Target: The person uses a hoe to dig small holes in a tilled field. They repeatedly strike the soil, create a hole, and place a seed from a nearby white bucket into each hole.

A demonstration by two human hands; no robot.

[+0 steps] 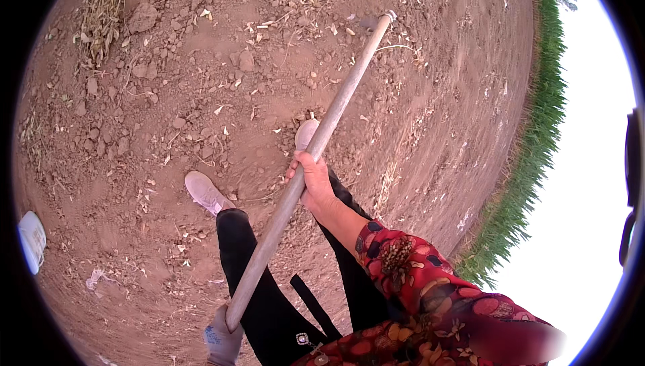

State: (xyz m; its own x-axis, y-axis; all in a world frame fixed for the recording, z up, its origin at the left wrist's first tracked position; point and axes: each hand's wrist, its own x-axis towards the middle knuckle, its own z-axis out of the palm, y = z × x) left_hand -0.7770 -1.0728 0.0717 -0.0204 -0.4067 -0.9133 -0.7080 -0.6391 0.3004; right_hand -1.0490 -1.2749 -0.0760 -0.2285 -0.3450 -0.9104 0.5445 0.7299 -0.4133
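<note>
A long wooden tool handle (330,119) runs slantwise across the view over the dry soil. My bare right hand (310,177) is closed round its middle, above one shoe. My left hand (224,336), in a grey glove with blue marks, holds the near end of the handle at the bottom left, beside my black trouser leg. At the far end a ring or collar (390,14) shows near the ground. A dark blur lies next to it, and the tool's working head cannot be made out.
My two light shoes (205,192) stand on loose, cloddy soil (242,88) with scattered dry leaves. Dried plant stalks (103,13) lie at the upper left. A white plastic container (33,241) is at the left edge. Tall green plants (546,88) line the field on the right.
</note>
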